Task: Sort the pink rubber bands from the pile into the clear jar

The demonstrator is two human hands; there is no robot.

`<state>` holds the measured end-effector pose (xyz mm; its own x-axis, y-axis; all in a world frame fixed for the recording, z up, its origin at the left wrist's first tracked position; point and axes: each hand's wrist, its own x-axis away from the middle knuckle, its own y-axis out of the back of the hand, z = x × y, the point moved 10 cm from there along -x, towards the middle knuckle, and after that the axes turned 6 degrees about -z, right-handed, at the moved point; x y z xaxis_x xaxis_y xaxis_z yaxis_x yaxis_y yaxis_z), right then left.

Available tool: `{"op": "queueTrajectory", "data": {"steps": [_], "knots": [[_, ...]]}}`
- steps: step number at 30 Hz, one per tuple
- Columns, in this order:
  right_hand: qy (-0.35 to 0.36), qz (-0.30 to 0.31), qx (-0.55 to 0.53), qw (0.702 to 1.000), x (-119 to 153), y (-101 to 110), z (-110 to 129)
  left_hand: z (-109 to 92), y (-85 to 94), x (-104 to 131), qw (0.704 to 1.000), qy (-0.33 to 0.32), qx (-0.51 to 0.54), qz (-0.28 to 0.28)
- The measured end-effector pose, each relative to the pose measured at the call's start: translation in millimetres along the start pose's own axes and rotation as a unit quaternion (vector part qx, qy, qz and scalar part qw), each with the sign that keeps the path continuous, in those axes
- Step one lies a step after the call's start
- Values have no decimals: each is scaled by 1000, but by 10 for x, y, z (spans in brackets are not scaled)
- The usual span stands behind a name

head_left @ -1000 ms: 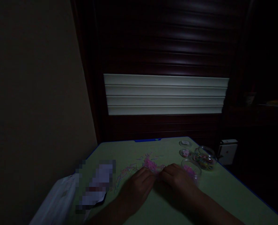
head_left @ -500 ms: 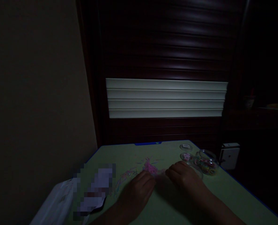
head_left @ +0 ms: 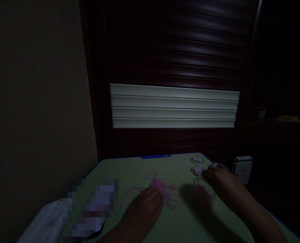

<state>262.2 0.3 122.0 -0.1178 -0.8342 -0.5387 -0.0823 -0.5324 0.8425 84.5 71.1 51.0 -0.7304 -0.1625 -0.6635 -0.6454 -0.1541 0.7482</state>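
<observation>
A heap of pink loops that look like small rubber bands (head_left: 158, 185) lies on the green tabletop (head_left: 172, 222), with strands spreading around it. My left hand (head_left: 148, 204) rests at the near edge of the heap, fingers curled closed; its fingertips are partly hidden. Further right, my right hand (head_left: 219, 179) has its fingers pinched together beside a small clear dish of pink pieces (head_left: 197, 171). What it holds, if anything, does not show. Below that hand sits a round clear container with a pink mass (head_left: 202, 194), dim and blurred. A clear jar (head_left: 219, 165) is mostly covered by the right hand.
A clear lid with a white label (head_left: 197, 160) lies at the back right. More coloured loops (head_left: 129, 194) trail to the left. A pixelated item (head_left: 94, 209) and a whitish plastic packet (head_left: 42, 221) are at the left edge. A louvred door (head_left: 174, 106) stands behind the table.
My right hand has moved right and away from the heap to the containers. My left hand stays by the heap. More strands show right of the heap, and the view has shifted slightly.
</observation>
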Motion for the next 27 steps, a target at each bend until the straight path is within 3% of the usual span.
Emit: {"op": "queueTrajectory", "data": {"steps": [19, 27], "knots": [[-48, 98, -8, 994, 19, -259, -82, 44, -90, 10, 999, 19, -7, 39], [-33, 79, -24, 996, 9, -237, -79, 30, -66, 0, 998, 33, 5, 51]]}}
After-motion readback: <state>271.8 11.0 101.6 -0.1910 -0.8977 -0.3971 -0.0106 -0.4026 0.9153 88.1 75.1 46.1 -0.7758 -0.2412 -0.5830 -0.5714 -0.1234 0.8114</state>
